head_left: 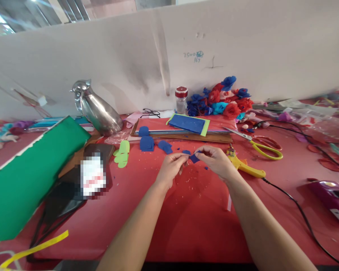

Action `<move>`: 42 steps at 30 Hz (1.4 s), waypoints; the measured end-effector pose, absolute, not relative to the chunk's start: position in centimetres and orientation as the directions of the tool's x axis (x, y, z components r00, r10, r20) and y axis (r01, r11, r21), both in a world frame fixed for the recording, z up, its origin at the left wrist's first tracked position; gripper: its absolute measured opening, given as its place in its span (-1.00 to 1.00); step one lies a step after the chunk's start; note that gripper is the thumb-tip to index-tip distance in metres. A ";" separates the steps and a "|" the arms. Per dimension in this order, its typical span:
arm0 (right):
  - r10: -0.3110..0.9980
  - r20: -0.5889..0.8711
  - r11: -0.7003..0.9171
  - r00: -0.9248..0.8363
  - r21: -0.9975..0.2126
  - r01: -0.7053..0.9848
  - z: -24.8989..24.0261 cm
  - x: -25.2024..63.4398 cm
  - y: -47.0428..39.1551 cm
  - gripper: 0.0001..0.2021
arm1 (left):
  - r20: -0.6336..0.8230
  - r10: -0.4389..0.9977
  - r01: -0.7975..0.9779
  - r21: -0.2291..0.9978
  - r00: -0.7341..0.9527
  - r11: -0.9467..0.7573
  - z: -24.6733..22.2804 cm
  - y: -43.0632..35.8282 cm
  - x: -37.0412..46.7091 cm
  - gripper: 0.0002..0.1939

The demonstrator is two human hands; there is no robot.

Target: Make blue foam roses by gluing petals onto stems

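Note:
Between my two hands is a small dark blue crepe-paper piece [195, 157], held just above the red table. My left hand [173, 167] pinches its left side with thumb and finger. On the other side, my right hand [214, 161] grips it the same way. Another blue scrap [186, 152] lies just behind my left fingertips. Further left are cut blue petal shapes [165, 146], a stack of blue petals [147, 143] and light green cut pieces [122, 154]. A yellow glue gun [247, 168] rests beside my right wrist.
Scissors [260, 145] with red and yellow handles lie at the right. Behind are stacked sheets with a blue piece [188, 123] on top, a red-lidded jar [181, 99] and paper flowers [222, 99]. A steel jug [97, 109] and green sheet [31, 180] occupy the left; a purple power strip [329, 197], right.

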State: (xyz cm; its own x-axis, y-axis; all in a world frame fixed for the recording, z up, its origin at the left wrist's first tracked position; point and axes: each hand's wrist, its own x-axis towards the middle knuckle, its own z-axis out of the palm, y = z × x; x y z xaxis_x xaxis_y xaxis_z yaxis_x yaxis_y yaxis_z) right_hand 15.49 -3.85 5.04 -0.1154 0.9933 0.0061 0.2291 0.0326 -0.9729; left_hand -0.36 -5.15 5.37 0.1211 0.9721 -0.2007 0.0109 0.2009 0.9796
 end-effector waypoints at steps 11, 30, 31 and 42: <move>0.991 -0.057 -0.029 -0.119 -0.974 0.227 5.3 15.2 -3.9 -0.77 | -0.244 0.968 0.023 0.970 0.055 0.243 4.9 -5.1 -0.3 -0.78; 0.999 -0.042 -0.038 -0.021 -0.987 0.157 5.3 15.2 -4.0 -0.78 | -0.194 0.980 0.081 0.978 0.036 0.191 5.2 -5.2 -0.4 -0.81; 0.999 -0.038 -0.032 -0.033 -0.986 0.161 5.4 15.2 -4.0 -0.77 | -0.193 0.980 0.081 0.979 0.044 0.189 5.2 -5.2 -0.4 -0.80; 0.991 -0.064 -0.037 -0.119 -0.976 0.214 5.4 15.6 -3.8 -0.74 | -0.228 0.967 0.071 0.973 0.115 0.221 4.8 -4.8 -0.8 -0.82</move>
